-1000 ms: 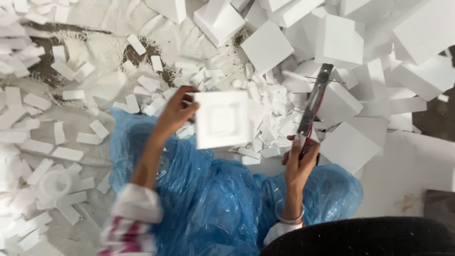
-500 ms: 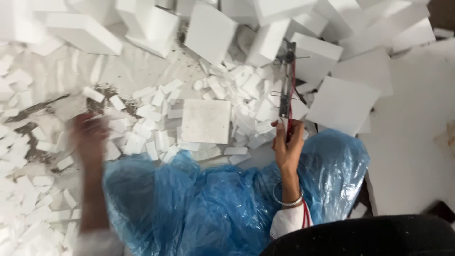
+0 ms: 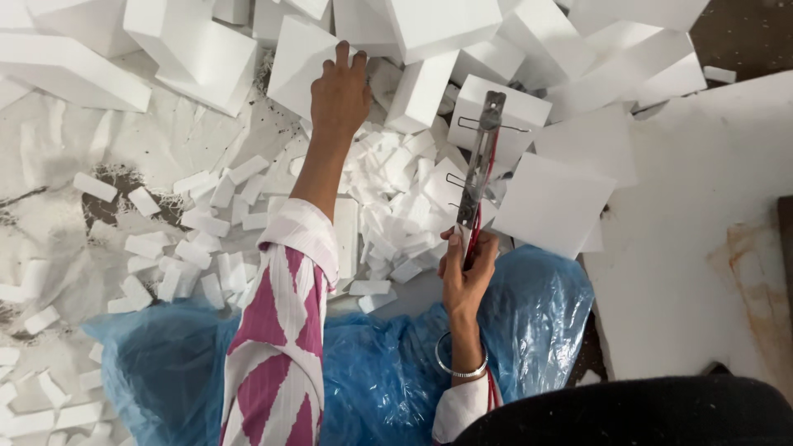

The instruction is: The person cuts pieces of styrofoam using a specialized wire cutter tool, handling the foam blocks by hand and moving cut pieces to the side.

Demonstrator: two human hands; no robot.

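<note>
Left hand (image 3: 340, 92) rests flat, fingers spread, on a white foam block (image 3: 301, 62). Right hand (image 3: 467, 268) grips a metal cutting tool (image 3: 479, 165) upright. Foam scraps (image 3: 388, 215) lie between; blue plastic sheet (image 3: 388, 380) below.

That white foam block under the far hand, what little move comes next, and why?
Probably close the left hand around the white foam block and lift it. The fingers lie flat on top, not gripping, while the right hand holds the metal cutting tool upright.

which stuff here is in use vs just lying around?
In use: left hand on a foam block; right hand gripping the cutter.
Lying about: foam scraps, flat foam square, blue plastic sheet.
</note>
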